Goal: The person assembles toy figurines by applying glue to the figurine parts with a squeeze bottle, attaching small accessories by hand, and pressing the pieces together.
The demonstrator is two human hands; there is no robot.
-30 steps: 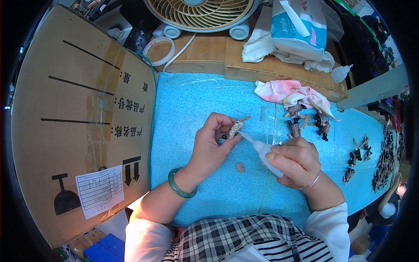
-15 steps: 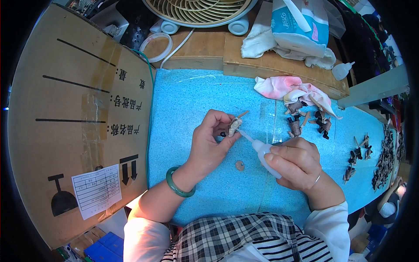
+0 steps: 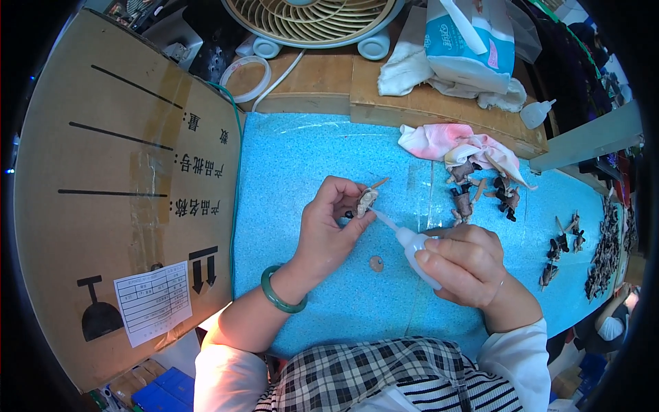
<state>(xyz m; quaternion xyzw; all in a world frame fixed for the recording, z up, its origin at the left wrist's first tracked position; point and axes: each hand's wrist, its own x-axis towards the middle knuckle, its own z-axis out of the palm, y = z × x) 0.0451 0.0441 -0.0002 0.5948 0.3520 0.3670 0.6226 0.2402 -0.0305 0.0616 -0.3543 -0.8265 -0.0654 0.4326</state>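
Between the fingertips and thumb of my left hand (image 3: 331,216) is a small figurine (image 3: 367,200), pale on the side facing me, with a thin tan stick jutting from its top. My fingers hide part of it. My right hand (image 3: 467,264) is wrapped round a white squeeze bottle (image 3: 417,253). Its thin nozzle points up and left, with the tip at or very near the figurine; I cannot tell whether they touch. Below the nozzle, a small round beige disc (image 3: 376,264) lies on the blue work surface (image 3: 288,158).
Several brown figurines (image 3: 463,202) lie to the right beside a pink-and-white cloth (image 3: 439,141), with more farther right. A tall cardboard box (image 3: 103,220) walls off the left. A fan (image 3: 312,20), tape roll (image 3: 246,77) and tissue pack (image 3: 470,44) stand on the wooden ledge (image 3: 322,82).
The figurine has turned slightly in my left fingers and shifted a little left. The bottle has moved slightly with it, its nozzle still at the figurine.
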